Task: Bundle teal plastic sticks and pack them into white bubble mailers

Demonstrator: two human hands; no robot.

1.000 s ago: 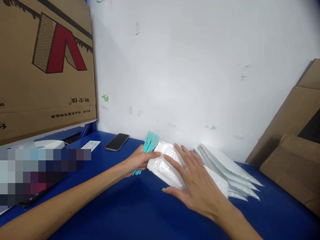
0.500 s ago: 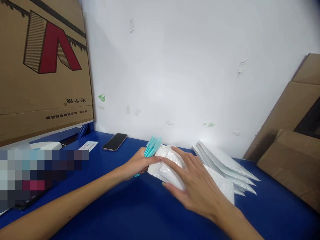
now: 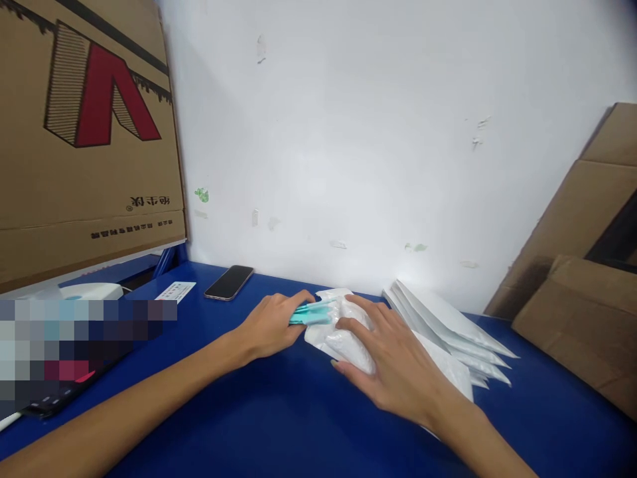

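Note:
My left hand (image 3: 271, 323) grips a bunch of teal plastic sticks (image 3: 309, 313), held level with their tips going into the open mouth of a white bubble mailer (image 3: 348, 342). The mailer lies on the blue table (image 3: 259, 411). My right hand (image 3: 393, 362) rests on top of the mailer, fingers spread and pinching its open edge.
A fanned stack of white mailers (image 3: 448, 328) lies just right of my hands. A dark phone (image 3: 229, 282) and a small paper slip (image 3: 175, 291) lie at the back left. Cardboard boxes stand at the left (image 3: 89, 133) and right (image 3: 582, 279). A white wall (image 3: 373, 133) backs the table.
My left hand has tilted the teal sticks from upright to level and pushed their tips into the mailer's mouth. My right hand has shifted slightly and lifted the mailer's open edge.

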